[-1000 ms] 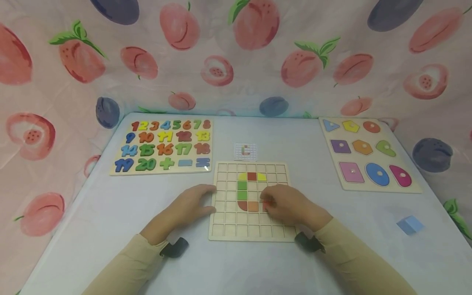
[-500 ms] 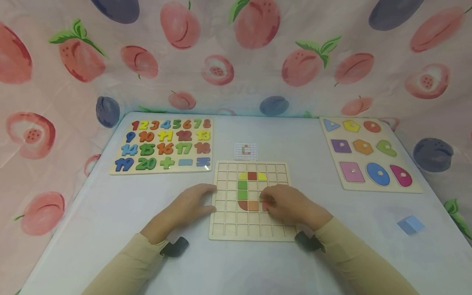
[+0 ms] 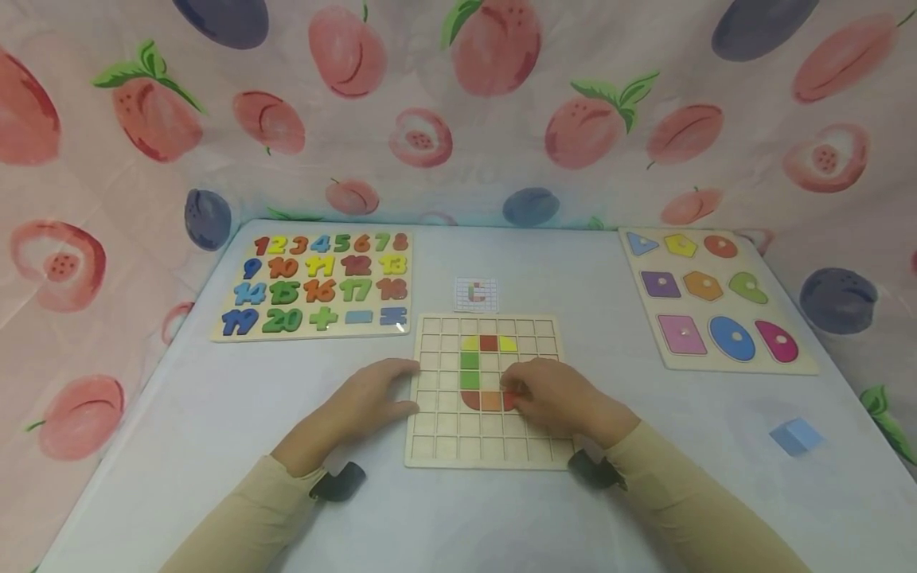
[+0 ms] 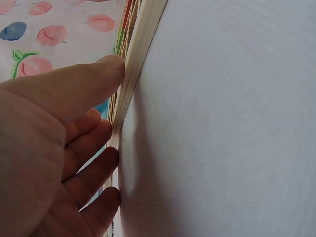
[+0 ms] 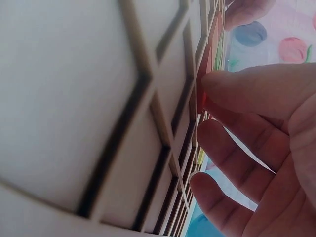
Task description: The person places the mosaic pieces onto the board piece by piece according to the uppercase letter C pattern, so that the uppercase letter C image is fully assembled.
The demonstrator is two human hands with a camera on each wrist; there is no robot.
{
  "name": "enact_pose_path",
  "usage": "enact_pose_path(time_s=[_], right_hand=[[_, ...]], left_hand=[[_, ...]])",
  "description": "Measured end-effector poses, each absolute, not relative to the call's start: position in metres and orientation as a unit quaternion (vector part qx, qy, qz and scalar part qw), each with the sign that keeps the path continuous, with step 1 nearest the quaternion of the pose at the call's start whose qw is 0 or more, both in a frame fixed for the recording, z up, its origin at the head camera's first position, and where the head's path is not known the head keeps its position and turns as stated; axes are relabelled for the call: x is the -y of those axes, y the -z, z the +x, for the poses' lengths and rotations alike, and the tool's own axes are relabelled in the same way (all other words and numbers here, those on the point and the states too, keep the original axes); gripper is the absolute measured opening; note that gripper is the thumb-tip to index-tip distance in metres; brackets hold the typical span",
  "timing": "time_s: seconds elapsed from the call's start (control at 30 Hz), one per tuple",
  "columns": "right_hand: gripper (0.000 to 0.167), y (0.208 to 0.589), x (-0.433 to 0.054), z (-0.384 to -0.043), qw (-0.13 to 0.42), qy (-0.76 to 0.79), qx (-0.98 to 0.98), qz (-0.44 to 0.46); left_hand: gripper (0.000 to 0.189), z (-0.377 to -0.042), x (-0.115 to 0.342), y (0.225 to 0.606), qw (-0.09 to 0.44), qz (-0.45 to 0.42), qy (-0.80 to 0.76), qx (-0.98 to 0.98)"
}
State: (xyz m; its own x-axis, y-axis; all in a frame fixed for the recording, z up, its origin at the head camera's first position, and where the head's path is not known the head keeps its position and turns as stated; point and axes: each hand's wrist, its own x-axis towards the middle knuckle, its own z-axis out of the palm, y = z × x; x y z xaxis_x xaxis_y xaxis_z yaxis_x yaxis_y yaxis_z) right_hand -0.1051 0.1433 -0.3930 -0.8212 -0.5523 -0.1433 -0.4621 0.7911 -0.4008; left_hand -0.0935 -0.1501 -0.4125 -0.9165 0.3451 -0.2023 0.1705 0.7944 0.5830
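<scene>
A wooden grid board (image 3: 444,447) lies on the table. It bears a C-like outline: yellow corner pieces (image 3: 508,344) either side of a dark red square (image 3: 489,343), two green squares (image 3: 469,370), a reddish-brown rounded corner (image 3: 470,399) and an orange square (image 3: 491,400). With thumb and index finger, the right hand (image 3: 562,398) pinches a red piece (image 3: 509,400) in the cell right of the orange one; the fingers hide part of it. Thumb and fingertips of the left hand (image 4: 54,133) touch the board's left edge, the fingers only slightly bent.
Behind the board is a small card (image 3: 476,294) printed with a coloured grid figure. A number puzzle (image 3: 313,334) stands back left, and a shape-knob puzzle (image 3: 741,362) back right. A light blue block (image 3: 797,438) sits at the right. Fruit-patterned cloth (image 3: 487,167) encloses the table.
The right hand has shifted slightly left, and the red piece now sits close beside the orange square, where a gap showed before. The left hand keeps its place at the board's edge.
</scene>
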Motion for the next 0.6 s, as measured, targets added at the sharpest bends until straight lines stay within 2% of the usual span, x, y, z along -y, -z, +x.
enact_pose_path(time_s=[0.23, 0.6], right_hand=[[0.023, 0.394, -0.145, -0.106, 0.117, 0.173, -0.941, -0.266], [0.038, 0.391, -0.157, -0.109, 0.147, 0.197, -0.948, -0.202]], left_hand=[[0.060, -0.094, 0.150, 0.413, 0.148, 0.140, -0.291, -0.935], [0.061, -0.093, 0.150, 0.406, 0.161, 0.137, -0.287, -0.934]])
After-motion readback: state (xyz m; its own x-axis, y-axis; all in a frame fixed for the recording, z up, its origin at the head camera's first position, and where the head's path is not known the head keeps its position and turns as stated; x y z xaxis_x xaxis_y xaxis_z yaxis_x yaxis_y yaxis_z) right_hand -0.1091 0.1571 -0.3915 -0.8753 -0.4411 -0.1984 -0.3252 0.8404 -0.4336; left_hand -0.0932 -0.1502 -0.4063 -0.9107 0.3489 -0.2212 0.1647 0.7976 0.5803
